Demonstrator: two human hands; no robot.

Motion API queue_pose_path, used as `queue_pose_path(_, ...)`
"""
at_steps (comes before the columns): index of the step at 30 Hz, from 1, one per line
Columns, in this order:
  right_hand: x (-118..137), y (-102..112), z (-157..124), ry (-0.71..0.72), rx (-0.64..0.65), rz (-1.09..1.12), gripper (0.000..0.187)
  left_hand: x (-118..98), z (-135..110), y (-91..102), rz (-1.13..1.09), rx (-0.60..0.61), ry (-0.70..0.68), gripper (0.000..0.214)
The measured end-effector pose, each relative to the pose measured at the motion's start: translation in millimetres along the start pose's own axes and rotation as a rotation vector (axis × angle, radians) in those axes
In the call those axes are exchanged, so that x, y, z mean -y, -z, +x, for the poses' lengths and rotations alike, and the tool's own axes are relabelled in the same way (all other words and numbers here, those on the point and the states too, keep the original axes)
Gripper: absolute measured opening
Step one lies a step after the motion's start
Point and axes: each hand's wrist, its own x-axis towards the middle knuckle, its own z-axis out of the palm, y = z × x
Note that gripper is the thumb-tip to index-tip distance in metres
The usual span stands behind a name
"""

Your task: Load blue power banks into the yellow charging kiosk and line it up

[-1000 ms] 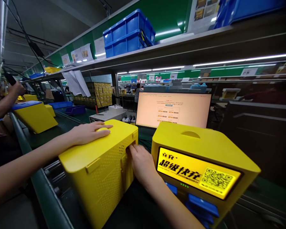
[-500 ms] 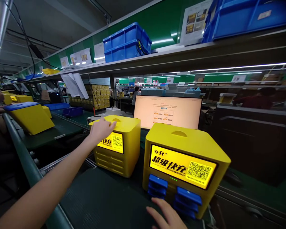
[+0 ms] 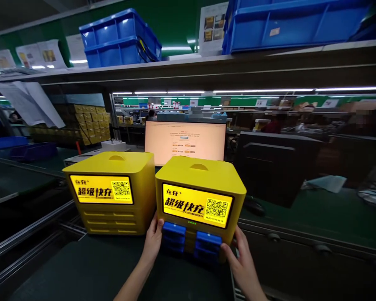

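Both my hands are on the right-hand yellow charging station (image 3: 200, 175), whose lit panel shows black lettering and a QR code. My left hand (image 3: 153, 238) grips its lower left side, thumb toward the front and fingers partly hidden behind the edge. At the lower right corner my right hand (image 3: 242, 255) holds the other side, with its thumb by the blue power banks (image 3: 208, 244) that stick out of the front slots. A second yellow charging station (image 3: 113, 165) stands close on the left, its screen also lit and its front slots without blue pieces.
A monitor (image 3: 184, 142) with a pale page stands behind the stations. The back of a dark monitor (image 3: 275, 167) is at the right. Overhead, a shelf (image 3: 188, 69) carries blue bins (image 3: 119, 39). Metal rails (image 3: 31, 246) run along the left.
My left hand has left the top of the left station and now grips the right station's left side. My right hand has closed on its right side. The view has turned right.
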Motion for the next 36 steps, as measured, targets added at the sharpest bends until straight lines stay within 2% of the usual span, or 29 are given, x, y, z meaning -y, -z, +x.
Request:
queue_pose_path(4,3.6,-4.1,-0.9,-0.092,0.02,0.085,0.068,-0.5,2.0,5.9,-0.034,0.001,0.046,0.094)
queue_pose_path(9,21.7,-7.8,-6.0,-0.111,-0.026,0.061,0.077,-3.0,-9.1,5.9,0.063,0.065,-0.02,0.104)
queue_pose_path(12,25.7,-10.0,-6.4,-0.105,-0.051,0.033,0.073,-5.9,-10.2,4.1,0.131,0.1,-0.013,0.1)
queue_pose_path(15,25.0,-9.7,-7.5,-0.07,-0.057,-0.022,0.069,-5.4,-9.6,6.4,0.187,0.084,-0.028,0.093)
queue_pose_path(20,14.9,-8.9,-12.2,0.023,0.035,-0.167,0.075,-0.4,-9.7,22.8,0.51,0.185,-0.075,0.1)
queue_pose_path(23,1.9,-9.6,-15.3,0.052,0.023,-0.247,0.071,1.8,-12.0,30.8,0.675,0.168,-0.043,0.093)
queue_pose_path(27,-24.1,-11.7,-19.3,0.066,0.128,-0.319,0.088,7.4,-17.2,30.9,0.824,0.239,-0.069,0.103)
queue_pose_path(31,-51.8,-7.4,-22.8,0.095,0.203,-0.409,0.094,9.8,-17.2,38.0,0.911,0.19,-0.07,0.094)
queue_pose_path(33,-62.1,3.7,-19.0,0.163,0.236,-0.422,0.086,2.3,-13.2,55.3,0.89,0.126,-0.133,0.077)
queue_pose_path(36,-75.0,32.7,6.1,0.201,0.216,-0.419,0.058,-17.0,-4.5,94.1,0.834,-0.117,-0.185,0.049)
